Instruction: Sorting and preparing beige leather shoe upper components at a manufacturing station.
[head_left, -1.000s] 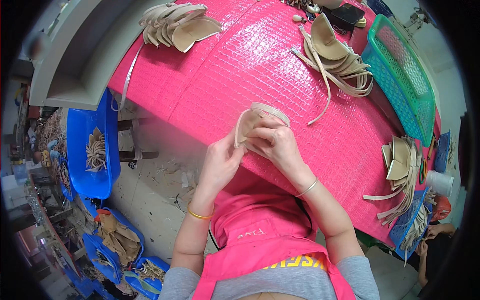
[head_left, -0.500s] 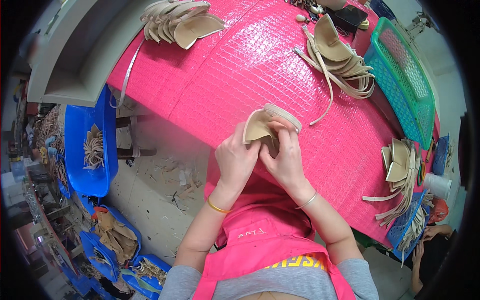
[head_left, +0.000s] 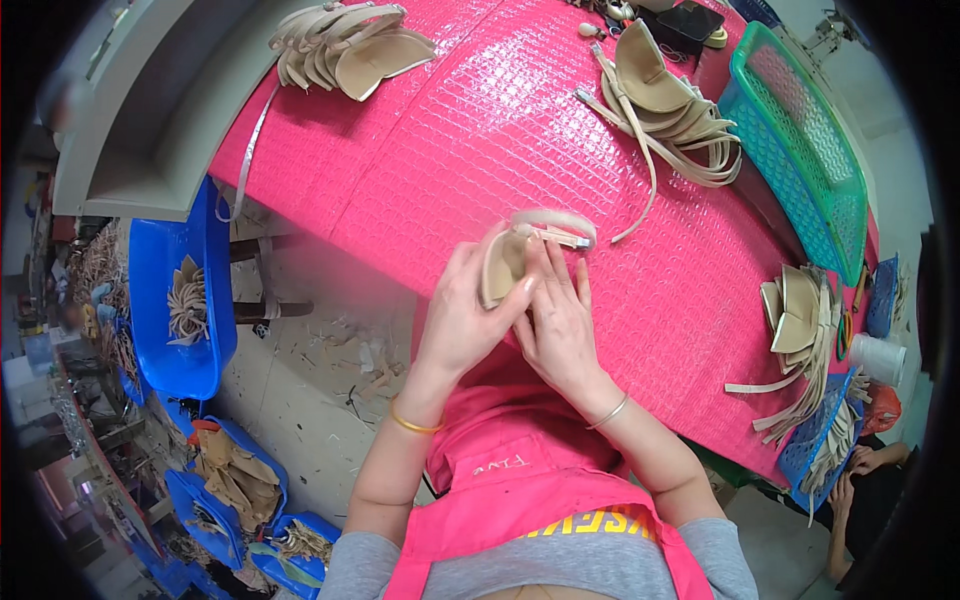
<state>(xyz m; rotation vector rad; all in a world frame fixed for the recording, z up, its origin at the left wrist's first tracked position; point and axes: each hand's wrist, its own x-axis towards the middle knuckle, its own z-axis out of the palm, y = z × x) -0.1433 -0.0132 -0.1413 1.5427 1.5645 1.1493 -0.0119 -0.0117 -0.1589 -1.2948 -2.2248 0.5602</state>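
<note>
A beige cupped piece with a strap [head_left: 507, 262], resembling the heel part of a sandal, is held above the near edge of the pink-covered table. My left hand [head_left: 460, 310] wraps round its left side, thumb across the front. My right hand [head_left: 562, 325] presses against its right side, fingers fairly straight and close together; its thumb points toward the left hand. Beyond the fingers the strap [head_left: 556, 217] curves in a loop, and a short pale end with a small metallic bit sticks out rightward. Part of the piece is hidden behind my fingers.
Stacks of similar beige pieces lie on the table [head_left: 400, 190]: one far left [head_left: 375, 62], one far right [head_left: 650, 85], one right [head_left: 797, 318]. A green basket [head_left: 745, 95] stands at the right edge. Blue bins [head_left: 150, 300] sit at left. Another person's hands [head_left: 845, 490] show lower right.
The cupped piece has turned and folded narrower in my hands, its strap end now showing. My right fingers have straightened from a curled grip. The view has shifted slightly.
</note>
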